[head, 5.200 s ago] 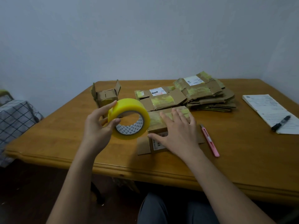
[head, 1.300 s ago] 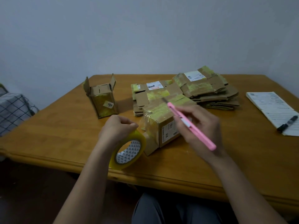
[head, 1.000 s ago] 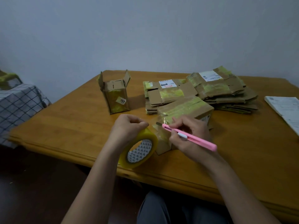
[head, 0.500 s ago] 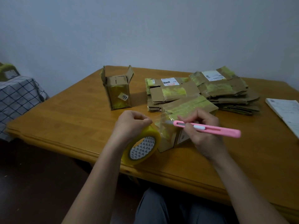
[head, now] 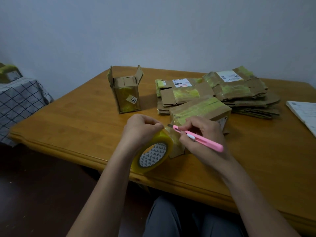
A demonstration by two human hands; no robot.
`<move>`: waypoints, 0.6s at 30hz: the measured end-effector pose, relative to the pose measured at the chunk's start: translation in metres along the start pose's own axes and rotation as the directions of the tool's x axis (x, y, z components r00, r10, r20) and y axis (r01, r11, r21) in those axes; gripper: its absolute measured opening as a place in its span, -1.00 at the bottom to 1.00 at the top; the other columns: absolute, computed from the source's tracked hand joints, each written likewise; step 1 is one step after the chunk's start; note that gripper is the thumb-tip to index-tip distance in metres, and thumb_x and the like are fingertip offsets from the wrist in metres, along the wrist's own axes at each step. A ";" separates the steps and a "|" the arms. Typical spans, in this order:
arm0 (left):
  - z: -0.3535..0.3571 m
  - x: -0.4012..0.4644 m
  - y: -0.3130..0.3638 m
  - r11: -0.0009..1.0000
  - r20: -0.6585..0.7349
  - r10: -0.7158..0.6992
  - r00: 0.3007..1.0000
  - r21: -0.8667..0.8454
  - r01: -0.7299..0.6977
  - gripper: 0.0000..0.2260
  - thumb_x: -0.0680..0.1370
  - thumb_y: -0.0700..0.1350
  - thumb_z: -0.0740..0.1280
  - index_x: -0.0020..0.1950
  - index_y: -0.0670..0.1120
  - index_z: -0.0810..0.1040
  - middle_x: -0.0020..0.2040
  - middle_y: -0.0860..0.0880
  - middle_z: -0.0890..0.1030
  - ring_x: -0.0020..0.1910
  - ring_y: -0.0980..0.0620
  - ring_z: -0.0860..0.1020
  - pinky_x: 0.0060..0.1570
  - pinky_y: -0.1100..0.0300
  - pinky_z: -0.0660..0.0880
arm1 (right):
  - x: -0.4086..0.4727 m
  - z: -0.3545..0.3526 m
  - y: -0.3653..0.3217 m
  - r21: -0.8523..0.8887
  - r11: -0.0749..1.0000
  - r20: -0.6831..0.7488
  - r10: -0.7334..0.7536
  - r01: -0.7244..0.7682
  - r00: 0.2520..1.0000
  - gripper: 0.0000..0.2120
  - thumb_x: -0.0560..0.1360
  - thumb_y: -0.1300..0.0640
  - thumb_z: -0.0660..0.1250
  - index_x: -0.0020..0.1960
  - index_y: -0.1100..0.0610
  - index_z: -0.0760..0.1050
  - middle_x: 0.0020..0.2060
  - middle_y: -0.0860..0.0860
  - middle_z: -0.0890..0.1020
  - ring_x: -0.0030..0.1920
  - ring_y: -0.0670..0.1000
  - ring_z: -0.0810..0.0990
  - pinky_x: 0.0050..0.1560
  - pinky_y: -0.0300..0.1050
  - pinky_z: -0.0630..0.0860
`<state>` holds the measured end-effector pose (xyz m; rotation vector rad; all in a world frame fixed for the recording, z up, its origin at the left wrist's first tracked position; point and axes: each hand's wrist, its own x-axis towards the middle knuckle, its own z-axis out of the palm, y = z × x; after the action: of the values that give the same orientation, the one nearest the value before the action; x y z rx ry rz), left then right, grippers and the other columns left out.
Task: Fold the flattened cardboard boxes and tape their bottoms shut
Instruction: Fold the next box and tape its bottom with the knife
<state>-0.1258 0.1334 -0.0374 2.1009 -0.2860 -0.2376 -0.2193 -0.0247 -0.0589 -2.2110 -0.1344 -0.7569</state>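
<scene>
A folded cardboard box (head: 201, 110) lies on its side near the table's front edge, with yellowish tape along its upper face. My left hand (head: 141, 129) grips a yellow tape roll (head: 153, 155) just left of the box. A strip of tape stretches from the roll to the box. My right hand (head: 203, 135) holds a pink utility knife (head: 200, 139), blade tip at that stretched strip between roll and box. Two stacks of flattened boxes, a smaller one (head: 181, 93) and a larger one (head: 242, 91), lie behind.
An upright box with open top flaps and a "203" sticker (head: 126, 94) stands at the back left of the wooden table (head: 77, 120). Papers (head: 304, 115) lie at the right edge. A checked cloth (head: 18, 101) covers something to the left of the table.
The knife has swung down from beside the box, and its blade tip now meets the stretched tape near my left hand. The roll stays low at the table's front edge.
</scene>
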 end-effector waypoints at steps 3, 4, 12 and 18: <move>-0.004 -0.001 -0.002 0.999 -0.030 -0.003 1.000 -0.047 0.001 -0.92 0.53 -0.04 0.43 -0.15 0.04 0.70 -0.06 0.02 0.63 -0.04 0.02 0.56 -0.09 0.08 0.56 | -0.004 -0.002 0.003 -0.023 1.000 0.048 -0.016 0.017 0.999 -0.85 0.33 0.30 0.48 -0.29 0.13 0.54 -0.31 -0.02 0.57 -0.25 -0.07 0.52 -0.08 -0.13 0.59; -0.005 -0.002 -0.004 0.997 -0.036 0.004 0.999 -0.077 -0.006 -0.91 0.53 -0.05 0.43 -0.16 0.04 0.70 -0.06 0.01 0.64 -0.04 0.01 0.57 -0.08 0.08 0.56 | -0.005 -0.004 0.003 0.024 0.999 0.047 0.019 -0.021 0.999 -0.87 0.33 0.25 0.46 -0.30 0.09 0.53 -0.29 0.00 0.60 -0.18 -0.02 0.58 -0.02 -0.03 0.62; -0.005 -0.011 -0.004 0.995 -0.059 -0.003 0.998 -0.098 -0.003 -0.93 0.53 -0.05 0.43 -0.09 0.00 0.70 -0.04 -0.01 0.64 -0.01 -0.02 0.58 0.02 -0.02 0.59 | -0.008 -0.029 -0.014 0.318 0.947 -0.149 0.100 -0.048 0.984 -0.95 0.41 0.22 0.35 -0.23 0.14 0.52 -0.25 0.02 0.60 -0.17 0.15 0.62 -0.33 0.02 0.58; -0.004 -0.008 -0.004 0.997 -0.080 0.024 0.997 -0.066 -0.029 -0.92 0.53 -0.05 0.45 -0.14 -0.01 0.70 -0.08 -0.05 0.66 -0.06 -0.04 0.60 -0.18 0.10 0.51 | -0.048 -0.071 0.006 -0.147 0.988 -0.418 -0.110 0.053 0.902 -0.90 0.50 0.21 0.31 -0.07 0.24 0.54 -0.18 0.00 0.58 -0.26 -0.04 0.53 -0.27 -0.29 0.50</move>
<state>-0.1318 0.1404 -0.0383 2.0336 -0.2556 -0.1460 -0.2901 -0.0721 -0.0523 -2.1151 0.0435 -1.3103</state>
